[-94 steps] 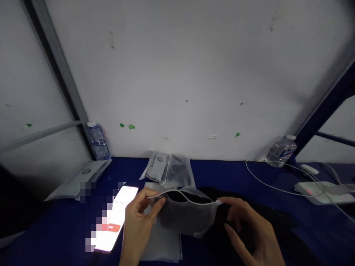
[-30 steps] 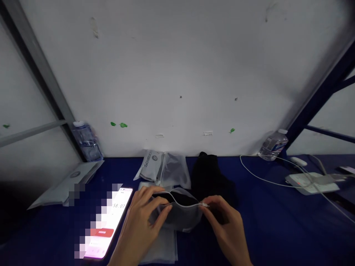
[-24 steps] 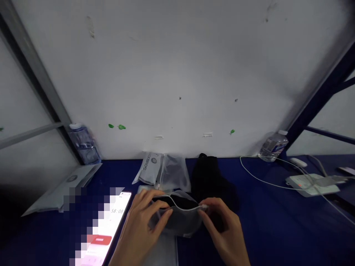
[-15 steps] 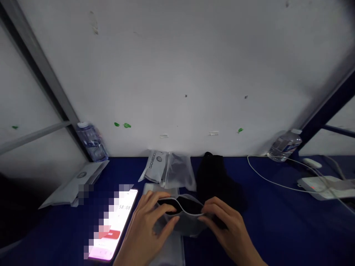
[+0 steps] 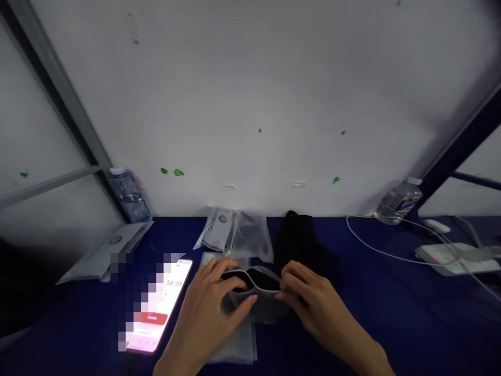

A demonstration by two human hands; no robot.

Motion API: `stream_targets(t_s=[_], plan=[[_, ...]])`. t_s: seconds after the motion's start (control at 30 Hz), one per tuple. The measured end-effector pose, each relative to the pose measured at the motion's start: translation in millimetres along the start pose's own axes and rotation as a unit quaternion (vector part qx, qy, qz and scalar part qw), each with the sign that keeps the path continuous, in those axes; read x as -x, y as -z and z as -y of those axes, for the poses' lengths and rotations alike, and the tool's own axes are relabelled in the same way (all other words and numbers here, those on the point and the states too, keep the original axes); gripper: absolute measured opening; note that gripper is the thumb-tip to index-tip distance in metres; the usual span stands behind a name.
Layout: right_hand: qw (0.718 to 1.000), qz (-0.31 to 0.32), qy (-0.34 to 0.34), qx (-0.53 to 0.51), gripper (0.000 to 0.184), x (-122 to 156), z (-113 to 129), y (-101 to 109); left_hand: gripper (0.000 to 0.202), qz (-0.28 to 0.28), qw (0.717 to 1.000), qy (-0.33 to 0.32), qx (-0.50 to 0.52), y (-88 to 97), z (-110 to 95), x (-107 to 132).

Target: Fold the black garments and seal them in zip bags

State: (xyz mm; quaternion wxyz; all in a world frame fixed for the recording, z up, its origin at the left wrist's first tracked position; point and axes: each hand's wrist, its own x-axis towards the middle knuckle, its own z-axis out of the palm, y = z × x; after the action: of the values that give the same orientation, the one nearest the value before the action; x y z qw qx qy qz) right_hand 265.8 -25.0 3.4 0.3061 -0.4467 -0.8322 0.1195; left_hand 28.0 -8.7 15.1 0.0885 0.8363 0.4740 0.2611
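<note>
A translucent frosted pouch (image 5: 268, 309) with a pale zip edge stands with its mouth spread apart, and something black shows inside. My left hand (image 5: 215, 303) is closed on the left end of its mouth, with some fingers at the rim and the thumb along the near side. At the right end, my right hand (image 5: 313, 297) pinches the edge. Beneath the pouch and my left hand lies a flat stack of clear bags (image 5: 237, 347). Behind my right hand is a heap of black cloth (image 5: 299, 237).
A lit phone (image 5: 166, 303) lies left of my hands. Farther back are a packed grey pouch (image 5: 219, 230), an unfilled-looking clear bag (image 5: 252, 235) and grey packets (image 5: 109, 248). Bottles (image 5: 131, 196) (image 5: 401, 201) stand by the wall. A power strip (image 5: 450, 258) with white cables sits right.
The view has shifted slightly, so the whole scene sits a little higher. Both hands keep hold of the pouch's mouth, and the left thumb has slid slightly right along the near side.
</note>
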Motion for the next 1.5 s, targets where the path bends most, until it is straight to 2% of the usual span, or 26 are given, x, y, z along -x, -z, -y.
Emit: stream_targets(t_s=[0.27,0.33,0.43,0.53,0.77,0.87,1.0,1.13,1.33,1.5], plan=[[0.997,0.016,0.056,0.055,0.014,-0.7,-12.0,6.6,0.014,0.049,0.998,-0.022,-0.02,10.9,1.8,1.3],[0.996,0.002,0.074,0.052,0.016,1.3,-16.5,6.2,0.016,0.044,0.998,-0.039,-0.017,14.9,2.9,2.4],[0.997,-0.004,0.074,0.033,0.017,2.5,-20.5,5.2,0.022,0.008,0.998,-0.052,-0.019,18.0,6.4,4.0],[0.997,0.003,0.074,0.019,0.013,0.2,-20.2,5.1,0.015,-0.016,0.998,-0.049,-0.042,16.6,9.9,4.4],[0.996,0.015,0.083,0.02,0.013,-8.7,-14.7,6.6,0.017,0.01,0.995,-0.056,-0.081,12.9,10.1,-0.8],[0.999,-0.003,0.04,-0.029,0.004,-6.4,-16.3,7.4,0.013,-0.004,0.997,-0.053,-0.056,14.1,9.0,-1.7],[0.987,-0.043,-0.064,-0.138,0.032,5.2,-20.1,5.0,0.02,-0.023,1.0,-0.004,-0.009,12.7,3.8,1.4],[0.952,-0.085,-0.156,-0.249,0.02,17.1,-18.1,-4.2,0.036,-0.029,0.999,0.021,0.019,7.2,-4.2,2.2],[0.911,-0.173,-0.211,-0.31,0.022,26.4,-12.1,-26.3,0.036,-0.036,0.999,0.002,0.017,0.3,-10.0,-6.9],[0.879,-0.28,-0.225,-0.313,0.024,27.5,-14.4,-42.4,0.026,-0.054,0.998,0.007,0.021,-4.5,-11.9,-7.6]])
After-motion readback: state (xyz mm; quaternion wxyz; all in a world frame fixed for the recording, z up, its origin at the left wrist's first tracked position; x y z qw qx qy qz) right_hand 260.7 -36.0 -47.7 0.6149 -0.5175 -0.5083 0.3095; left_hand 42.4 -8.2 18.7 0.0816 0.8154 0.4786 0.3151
